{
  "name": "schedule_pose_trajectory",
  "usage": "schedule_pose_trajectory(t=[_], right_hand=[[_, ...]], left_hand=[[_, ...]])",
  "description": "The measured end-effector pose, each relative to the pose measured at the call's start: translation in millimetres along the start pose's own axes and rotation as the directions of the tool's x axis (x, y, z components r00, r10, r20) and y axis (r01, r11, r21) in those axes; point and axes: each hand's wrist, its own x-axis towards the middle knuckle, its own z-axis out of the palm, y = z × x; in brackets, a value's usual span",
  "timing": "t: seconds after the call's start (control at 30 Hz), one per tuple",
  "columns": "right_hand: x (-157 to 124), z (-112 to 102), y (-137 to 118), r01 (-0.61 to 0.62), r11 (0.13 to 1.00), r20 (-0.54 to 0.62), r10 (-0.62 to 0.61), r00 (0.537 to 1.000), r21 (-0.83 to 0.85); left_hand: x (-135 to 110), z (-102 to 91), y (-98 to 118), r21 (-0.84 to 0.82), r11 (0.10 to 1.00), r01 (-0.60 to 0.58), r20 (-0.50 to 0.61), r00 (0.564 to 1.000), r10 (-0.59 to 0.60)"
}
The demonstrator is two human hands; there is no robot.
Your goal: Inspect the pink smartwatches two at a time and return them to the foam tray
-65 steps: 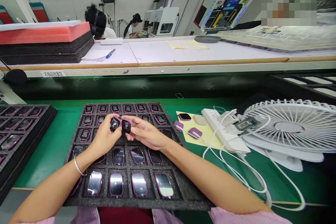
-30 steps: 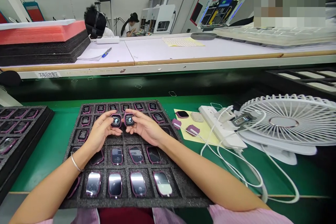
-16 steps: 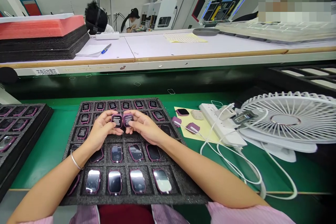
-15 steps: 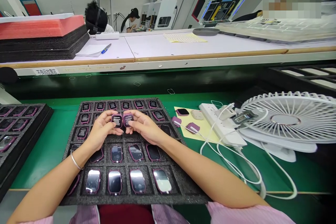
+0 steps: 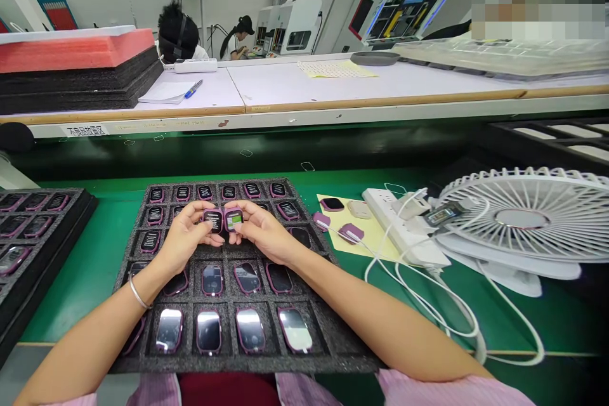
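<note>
My left hand is closed on a purple-framed smartwatch case whose dark screen shows white text. Side by side with it, a second purple smartwatch case is gripped in my right hand; its screen is lit with green and white patches. Both thumbs rest at the lower parts of the screens. Beneath the hands lies a black foam tray with rows of the same watch cases, one per pocket. Far-row screens show white text, while the near-row screens are dark or reflecting light. My hands hide some middle pockets.
Right of the tray, a yellow sheet carries several small watch parts and cables. Beyond it are a white power strip and a white fan. Another foam tray stands at left. A raised shelf spans the back; people sit behind it.
The screen of the watch case in my right hand has gone from white text on dark to green and white patches. Both hands keep their hold and place.
</note>
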Motion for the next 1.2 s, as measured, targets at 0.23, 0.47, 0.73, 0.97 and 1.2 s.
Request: schedule_pose_trajectory(t=[0.23,0.47,0.73,0.97,1.2], right_hand=[[0.1,0.1,0.6,0.008,1.000,-0.003,-0.008,1.000,0.005],[0.0,0.7,1.4,0.002,1.000,-0.034,-0.002,0.999,-0.009],[0.7,1.5,-1.3,-0.080,0.994,-0.063,0.085,0.994,0.072],[-0.2,0.9,-0.5,-0.048,0.998,-0.053,0.050,0.997,0.029],[0.3,1.8,-1.3,-0.020,1.000,-0.047,0.020,0.999,0.008]], left_hand=[[0.1,-0.5,-0.7,-0.018,1.000,-0.019,0.014,1.000,0.019],[-0.1,0.0,-2.6,-0.017,0.999,-0.035,0.024,0.999,0.036],[-0.8,-1.4,-1.3,-0.063,0.998,0.029,0.032,0.999,-0.027],[-1.6,-0.2,-0.8,-0.062,0.998,0.019,0.034,0.999,-0.017],[-2.2,0.9,0.4,-0.059,0.998,0.019,0.032,0.999,-0.017]])
